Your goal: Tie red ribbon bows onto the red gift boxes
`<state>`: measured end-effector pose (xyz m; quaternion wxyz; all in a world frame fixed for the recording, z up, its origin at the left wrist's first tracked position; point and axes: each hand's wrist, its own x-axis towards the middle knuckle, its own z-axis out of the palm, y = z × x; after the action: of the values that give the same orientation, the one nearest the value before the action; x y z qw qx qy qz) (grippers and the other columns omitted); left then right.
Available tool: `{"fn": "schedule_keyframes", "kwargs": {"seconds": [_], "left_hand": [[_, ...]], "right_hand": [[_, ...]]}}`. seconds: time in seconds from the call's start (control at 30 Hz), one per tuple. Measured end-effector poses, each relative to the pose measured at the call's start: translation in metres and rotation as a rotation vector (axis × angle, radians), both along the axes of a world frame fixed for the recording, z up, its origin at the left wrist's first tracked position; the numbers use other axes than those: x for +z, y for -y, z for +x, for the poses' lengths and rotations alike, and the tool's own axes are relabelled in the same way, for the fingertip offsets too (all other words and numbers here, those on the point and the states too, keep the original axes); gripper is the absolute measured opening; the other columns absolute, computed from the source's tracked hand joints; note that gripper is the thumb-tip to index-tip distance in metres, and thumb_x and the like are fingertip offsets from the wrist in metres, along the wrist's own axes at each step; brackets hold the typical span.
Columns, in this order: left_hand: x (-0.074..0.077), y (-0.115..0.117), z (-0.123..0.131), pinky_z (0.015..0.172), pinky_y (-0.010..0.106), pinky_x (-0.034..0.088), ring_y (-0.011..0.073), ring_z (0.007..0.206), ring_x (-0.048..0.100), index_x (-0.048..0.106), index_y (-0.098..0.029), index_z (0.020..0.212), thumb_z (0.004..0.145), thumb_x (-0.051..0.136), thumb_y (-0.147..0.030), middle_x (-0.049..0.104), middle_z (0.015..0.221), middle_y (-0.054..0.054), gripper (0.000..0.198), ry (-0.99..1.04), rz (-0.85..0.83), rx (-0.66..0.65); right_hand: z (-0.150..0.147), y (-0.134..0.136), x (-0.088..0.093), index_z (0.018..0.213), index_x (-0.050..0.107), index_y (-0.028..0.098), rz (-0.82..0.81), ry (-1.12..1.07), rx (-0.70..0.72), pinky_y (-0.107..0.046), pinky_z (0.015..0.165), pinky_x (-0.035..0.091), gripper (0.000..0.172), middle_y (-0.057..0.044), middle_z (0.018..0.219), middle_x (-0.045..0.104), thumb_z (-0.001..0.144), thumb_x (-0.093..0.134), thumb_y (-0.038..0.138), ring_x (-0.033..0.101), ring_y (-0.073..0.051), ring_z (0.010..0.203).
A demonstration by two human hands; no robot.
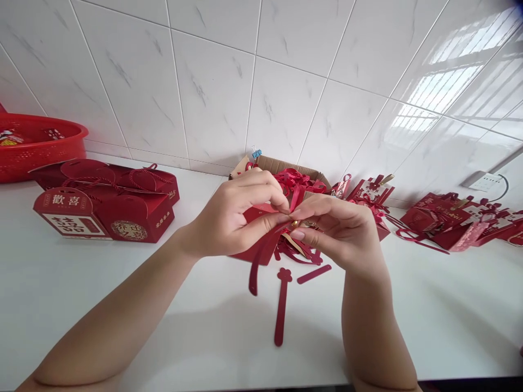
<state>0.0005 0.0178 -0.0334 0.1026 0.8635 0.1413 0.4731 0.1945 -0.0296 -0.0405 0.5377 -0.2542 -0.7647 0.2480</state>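
Observation:
My left hand (241, 209) and my right hand (330, 228) meet above the white table, fingers pinched together on a red ribbon strip (261, 256) and a small gold piece (294, 224) between the fingertips. The strip hangs down from the pinch toward the table. Right behind the hands stands an open cardboard box (281, 165) full of red ribbons. Loose red paper strips (281, 305) lie flat on the table below the hands.
Finished red gift boxes (106, 209) sit at left, with a red plastic basket (36, 144) behind them. More red tags and folded boxes (449, 220) lie at right by the tiled wall. A wall socket (484, 181) is at far right.

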Motion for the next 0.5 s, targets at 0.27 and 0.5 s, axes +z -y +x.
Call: {"fn": "schedule_keyframes", "kwargs": {"seconds": [0.27, 0.5], "left_hand": [[0.0012, 0.0057, 0.0041, 0.075, 0.041, 0.047, 0.0200, 0.070, 0.055, 0.061, -0.025, 0.070, 0.085, 0.054, -0.030, 0.061, 0.068, 0.003, 0.017, 0.024, 0.070, 0.142], [0.0011, -0.0020, 0.0029, 0.074, 0.036, 0.048, 0.0183, 0.076, 0.056, 0.063, -0.023, 0.074, 0.086, 0.057, -0.028, 0.061, 0.075, 0.004, 0.014, -0.006, -0.024, -0.029]], "right_hand": [[-0.0003, -0.0028, -0.0026, 0.089, 0.072, 0.024, 0.042, -0.029, -0.054, -0.034, 0.071, 0.060, 0.017, -0.002, 0.082, 0.072, 0.073, 0.077, 0.019, 0.068, -0.017, 0.078], [-0.0009, -0.0046, -0.0046, 0.083, 0.070, 0.022, -0.065, -0.052, 0.012, -0.032, 0.067, 0.060, 0.008, -0.002, 0.078, 0.070, 0.076, 0.074, 0.022, 0.066, -0.015, 0.072]]}}
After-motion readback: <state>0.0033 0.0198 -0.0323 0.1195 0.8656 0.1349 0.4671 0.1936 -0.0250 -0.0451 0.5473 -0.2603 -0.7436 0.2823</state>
